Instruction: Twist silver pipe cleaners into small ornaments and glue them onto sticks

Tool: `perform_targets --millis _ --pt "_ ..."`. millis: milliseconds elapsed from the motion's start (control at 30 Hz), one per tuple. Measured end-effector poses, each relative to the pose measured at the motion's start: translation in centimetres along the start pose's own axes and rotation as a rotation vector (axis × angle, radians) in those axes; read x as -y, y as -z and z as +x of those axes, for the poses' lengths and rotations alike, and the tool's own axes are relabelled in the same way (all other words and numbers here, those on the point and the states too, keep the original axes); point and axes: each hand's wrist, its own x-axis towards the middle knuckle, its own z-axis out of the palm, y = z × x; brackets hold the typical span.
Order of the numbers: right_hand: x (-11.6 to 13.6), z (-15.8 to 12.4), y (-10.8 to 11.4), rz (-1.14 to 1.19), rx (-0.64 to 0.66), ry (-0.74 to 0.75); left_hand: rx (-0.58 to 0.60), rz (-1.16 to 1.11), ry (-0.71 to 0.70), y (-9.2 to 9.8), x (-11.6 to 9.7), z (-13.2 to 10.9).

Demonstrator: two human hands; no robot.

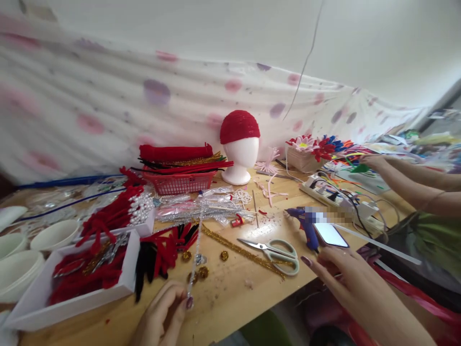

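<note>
Left hand and right hand are working at the front edge of the bench: the left is pinching narrowly on the lower end of a silver stem, while the right is hanging beside the phone, thumb and fingers loosely bent, and I cannot tell whether it is gripping anything. Across the bench, a white box is holding red pieces at the near left, and a red basket is carrying straight stems farther back. Beside the basket a white head form is wearing a red cap. Pale-handled scissors are lying open between the hands, with a purple glue gun and a lit phone resting to their right. Thinner than these, the silver stem is rising from the left fingertips over the bench, running straight, with no bend or join showing, so it is looking barely worked. Smallest, a few gold balls are lying near it, seemingly already formed. How much work is remaining, the view is not showing.
</note>
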Motion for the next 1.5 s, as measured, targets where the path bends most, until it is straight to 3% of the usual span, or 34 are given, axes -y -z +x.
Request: perform_targets --millis 100,167,267,333,433,533,667,767,933,1067,1167,1300,1400,1500 --pt "9.1 0.9 0.4 0.185 -0.005 0.400 0.123 0.037 -0.030 -0.1 -1.7 0.2" --pt "13.9 1.9 -0.6 0.269 0.143 0.621 0.181 -0.007 0.029 0.2 -2.9 0.1" --pt "17.2 2.5 -2.5 0.391 0.390 0.706 0.154 -0.073 0.107 1.7 -3.9 -0.4" --pt "17.6 2.2 -3.3 0.456 0.459 0.678 0.109 -0.120 0.163 2.6 -4.0 -0.9" --pt "17.8 0.9 -3.9 0.540 0.454 0.548 -0.024 -0.230 0.181 2.6 -3.8 -1.5" --pt "18.7 -0.9 -4.8 0.625 0.327 0.412 -0.297 -0.318 0.181 0.7 -3.7 -1.5" --pt "20.0 -2.8 -6.5 0.941 0.243 0.157 -0.512 -0.468 0.197 -2.2 -4.0 -1.5" --pt "19.9 -3.3 -7.3 1.108 0.269 0.014 -0.584 -0.461 0.180 -3.1 -4.4 -1.8" --pt "19.3 -3.8 -7.8 1.245 0.331 -0.068 -0.662 -0.248 0.110 -4.2 -5.3 -2.7" --pt "18.6 -4.1 -8.0 1.358 0.363 -0.142 -0.737 -0.235 0.098 -5.5 -5.7 -3.0" --pt "17.1 -3.6 -7.4 1.377 0.385 -0.143 -0.547 -0.254 0.114 -4.5 -5.5 -2.9" --pt "14.6 -1.9 -5.8 1.213 0.639 0.113 -0.038 -0.280 0.178 -0.9 -5.2 -2.2" --pt "13.7 -0.7 -5.1 1.080 0.822 0.248 0.220 -0.140 0.168 1.1 -5.5 -1.4" --pt "13.7 0.0 -4.9 0.987 0.902 0.327 0.404 0.093 0.072 1.6 -6.1 -0.5"
